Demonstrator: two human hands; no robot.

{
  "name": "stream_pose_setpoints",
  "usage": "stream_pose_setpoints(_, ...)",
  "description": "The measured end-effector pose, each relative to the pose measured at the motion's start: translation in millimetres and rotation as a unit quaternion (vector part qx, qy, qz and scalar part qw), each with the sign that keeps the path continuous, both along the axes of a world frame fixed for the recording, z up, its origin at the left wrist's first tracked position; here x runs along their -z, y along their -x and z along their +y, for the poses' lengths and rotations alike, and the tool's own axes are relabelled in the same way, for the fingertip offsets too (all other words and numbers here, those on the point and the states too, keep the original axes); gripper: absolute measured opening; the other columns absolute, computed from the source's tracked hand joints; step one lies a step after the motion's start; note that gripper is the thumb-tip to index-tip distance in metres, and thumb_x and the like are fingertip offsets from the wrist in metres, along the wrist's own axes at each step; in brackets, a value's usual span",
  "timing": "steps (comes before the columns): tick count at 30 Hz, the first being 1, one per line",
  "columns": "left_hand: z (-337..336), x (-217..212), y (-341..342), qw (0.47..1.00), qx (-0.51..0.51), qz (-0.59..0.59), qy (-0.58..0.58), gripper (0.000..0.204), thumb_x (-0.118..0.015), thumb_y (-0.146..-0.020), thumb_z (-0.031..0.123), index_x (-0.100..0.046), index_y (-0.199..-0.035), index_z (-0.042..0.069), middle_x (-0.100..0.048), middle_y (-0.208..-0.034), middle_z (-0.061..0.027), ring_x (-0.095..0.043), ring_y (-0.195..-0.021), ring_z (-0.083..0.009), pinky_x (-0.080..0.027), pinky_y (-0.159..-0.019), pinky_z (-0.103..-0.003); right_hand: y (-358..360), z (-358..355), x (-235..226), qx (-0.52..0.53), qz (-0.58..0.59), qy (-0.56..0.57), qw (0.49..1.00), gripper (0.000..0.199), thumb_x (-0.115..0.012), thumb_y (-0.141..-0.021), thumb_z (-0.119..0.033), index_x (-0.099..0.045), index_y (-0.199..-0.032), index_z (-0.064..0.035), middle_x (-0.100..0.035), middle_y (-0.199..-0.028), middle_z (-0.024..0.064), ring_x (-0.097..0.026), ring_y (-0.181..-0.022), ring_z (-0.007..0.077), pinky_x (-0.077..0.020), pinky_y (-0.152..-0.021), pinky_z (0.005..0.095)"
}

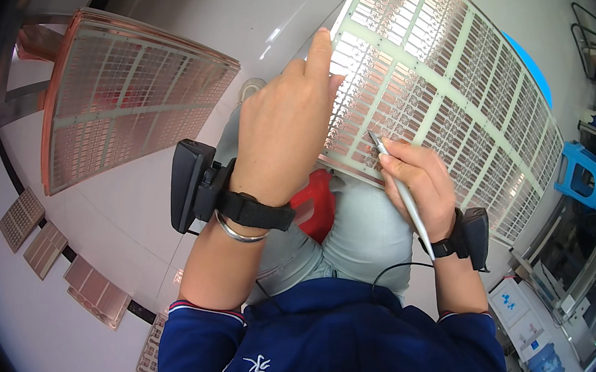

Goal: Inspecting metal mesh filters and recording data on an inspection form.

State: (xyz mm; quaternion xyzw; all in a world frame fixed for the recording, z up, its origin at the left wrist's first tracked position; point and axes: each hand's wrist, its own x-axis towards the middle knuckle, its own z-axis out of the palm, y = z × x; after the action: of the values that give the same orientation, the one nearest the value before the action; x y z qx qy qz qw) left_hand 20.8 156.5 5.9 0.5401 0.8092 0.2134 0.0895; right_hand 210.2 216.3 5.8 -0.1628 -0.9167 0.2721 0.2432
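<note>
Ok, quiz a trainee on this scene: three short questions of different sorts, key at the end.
1. True or false: the right hand holds a silver pen-like tool.
2. What does the left hand grip? A) a blue stool B) the edge of the big panel C) a small board on the floor
3. Fill in: a second stack of panels lies to the person's ____.

Key: 1 true; 2 B; 3 left.
</note>
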Motion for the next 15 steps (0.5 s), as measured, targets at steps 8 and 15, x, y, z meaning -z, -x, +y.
stream_pose_setpoints(8, 0.1, 0.3, 1.7, 1.0, -0.003, -0.006, -0.009, 0.041, -0.055, -0.086, 0.02, -0.041, -0.12, 0.002, -0.06, -0.071, -0.0118, -0.061, -0.059, -0.0267, -0.048, -0.048, -0.034, 2.3, 0.3, -4.7, 0.012, 0.01, 0.031, 0.999, 0.028, -0.07, -0.061, 0.01, -0.06, -0.085, -0.0003, -0.062, -0.092, 0.0134, -0.063, -0.079, 0.0264, -0.0529, -0.067, 0.0324)
stream_pose_setpoints(15, 0.0, -0.2, 1.7, 1.0, 0.0, -0.015, -0.005, 0.04, -0.054, -0.086, 0.019, -0.041, -0.12, 0.002, -0.06, -0.071, -0.0122, -0.061, -0.059, -0.0274, -0.048, -0.049, -0.035, 2.2, -1.1, -1.3, 0.021, 0.009, 0.013, 1.0, 0.027, -0.07, -0.062, 0.009, -0.06, -0.085, -0.0003, -0.062, -0.092, 0.0134, -0.063, -0.079, 0.0266, -0.0524, -0.066, 0.0324)
